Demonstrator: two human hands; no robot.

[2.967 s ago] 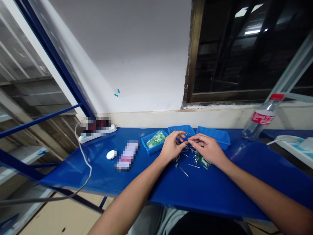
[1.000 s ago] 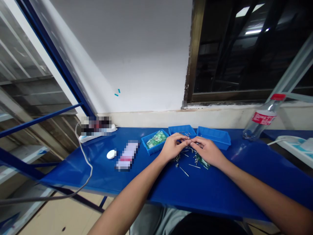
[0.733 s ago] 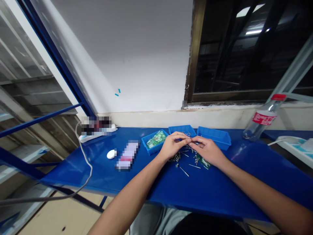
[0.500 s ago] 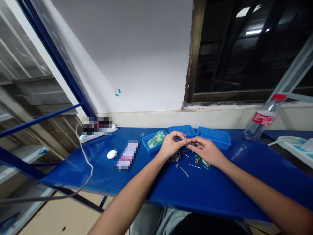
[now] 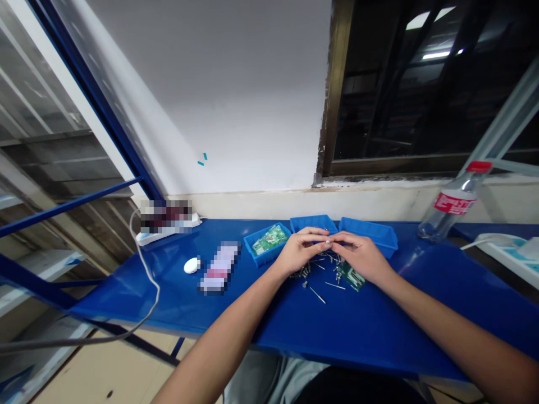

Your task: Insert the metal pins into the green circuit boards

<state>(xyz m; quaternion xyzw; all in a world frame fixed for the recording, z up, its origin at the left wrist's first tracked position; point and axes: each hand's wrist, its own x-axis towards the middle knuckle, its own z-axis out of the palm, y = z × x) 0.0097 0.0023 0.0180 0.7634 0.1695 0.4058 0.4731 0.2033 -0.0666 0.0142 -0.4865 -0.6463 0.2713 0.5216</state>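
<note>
Over the blue table, my left hand (image 5: 298, 251) and my right hand (image 5: 360, 255) meet at the fingertips. Both are closed in a pinch around a small shiny metal part (image 5: 328, 242), mostly hidden by the fingers. Beneath my left hand lies a heap of small metal screw-like pieces (image 5: 301, 272). A green circuit board (image 5: 352, 277) rests on the table under my right palm, with more metal pieces beside it. Several thin metal pins, one of them a loose pin (image 5: 318, 295), are scattered on the near side of my hands.
A blue bin (image 5: 263, 259) holds green circuit boards. Behind my hands stand a middle blue bin (image 5: 309, 223) and a right blue bin (image 5: 385, 242). Leftward are a blurred-out flat object (image 5: 221, 266), a white round object (image 5: 191, 265) and a cable (image 5: 158, 292). A plastic bottle (image 5: 455, 202) stands right.
My fingers have straightened and drawn closer together at the tips. My right hand has shifted slightly, showing more of the circuit board. The loose pieces have stayed in place.
</note>
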